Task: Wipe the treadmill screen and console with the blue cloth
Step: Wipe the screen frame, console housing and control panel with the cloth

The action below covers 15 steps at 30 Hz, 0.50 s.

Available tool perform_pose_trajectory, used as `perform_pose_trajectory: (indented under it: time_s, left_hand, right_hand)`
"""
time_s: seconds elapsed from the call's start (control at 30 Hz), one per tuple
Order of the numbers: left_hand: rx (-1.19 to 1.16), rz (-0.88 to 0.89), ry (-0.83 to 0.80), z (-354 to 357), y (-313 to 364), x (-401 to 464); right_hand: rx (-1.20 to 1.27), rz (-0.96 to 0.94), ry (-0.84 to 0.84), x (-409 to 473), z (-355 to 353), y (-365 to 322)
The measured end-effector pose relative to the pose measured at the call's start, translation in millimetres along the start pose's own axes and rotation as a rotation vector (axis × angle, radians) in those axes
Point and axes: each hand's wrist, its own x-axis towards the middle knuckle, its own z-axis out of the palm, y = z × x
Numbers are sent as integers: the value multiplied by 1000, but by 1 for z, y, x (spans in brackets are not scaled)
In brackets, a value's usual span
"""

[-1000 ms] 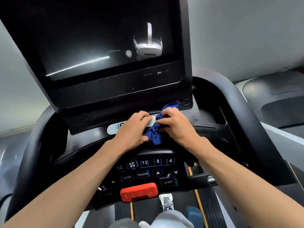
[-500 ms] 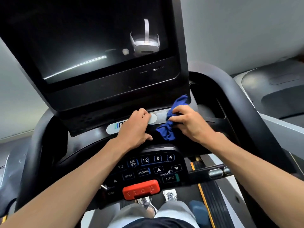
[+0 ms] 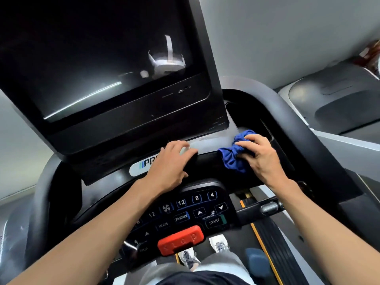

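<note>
The dark treadmill screen fills the upper left, tilted toward me. Below it runs the black console ledge with a white logo strip. My right hand grips the bunched blue cloth against the ledge, right of the screen's lower corner. My left hand rests on the ledge over the logo strip, fingers curved over its edge, holding nothing. Below both hands lies the button panel with a red stop key.
A recessed black tray sits just beyond the cloth. The curved right handrail bounds it. A metal grip bar juts out under my right forearm. My shoes stand on the belt below. Another machine lies at far right.
My right hand has slid the blue cloth rightward along the ledge, away from my left hand. My left hand has stayed on the logo strip. The view has tilted slightly.
</note>
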Motion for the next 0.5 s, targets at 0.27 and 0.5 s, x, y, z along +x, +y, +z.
perform_pose_trajectory:
  time_s: [0.27, 0.5]
  left_hand:
    - [109, -13, -23, 2, 25, 17]
    - [95, 53, 18, 1, 41, 29]
  right_hand:
    - [52, -72, -57, -9, 29, -31]
    - [-210, 378, 254, -28, 10, -13]
